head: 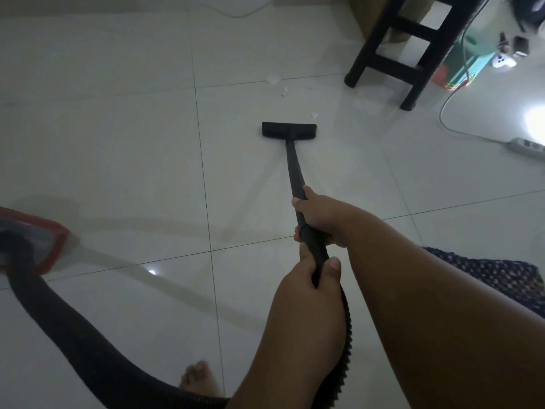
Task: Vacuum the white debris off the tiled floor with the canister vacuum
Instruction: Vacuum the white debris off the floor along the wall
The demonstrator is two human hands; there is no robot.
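Note:
Both my hands hold the black vacuum wand [295,169]. My right hand [323,218] grips it higher up, and my left hand [312,276] grips it lower, where the ribbed hose [73,329] begins. The black floor nozzle [289,130] lies flat on the white tiled floor [118,143]. Several bits of white debris lie beyond it: one scrap [314,115] just past its right end, a sliver [285,91] and a larger piece [272,79] farther off. The hose loops left to the red-rimmed canister [35,240].
A dark stool [404,45] stands at the upper right. A white cable [451,113] runs to a power strip [528,146] on the right. A teal box [466,60] and a white controller [503,62] lie behind the stool. My bare foot [199,379] is at the bottom.

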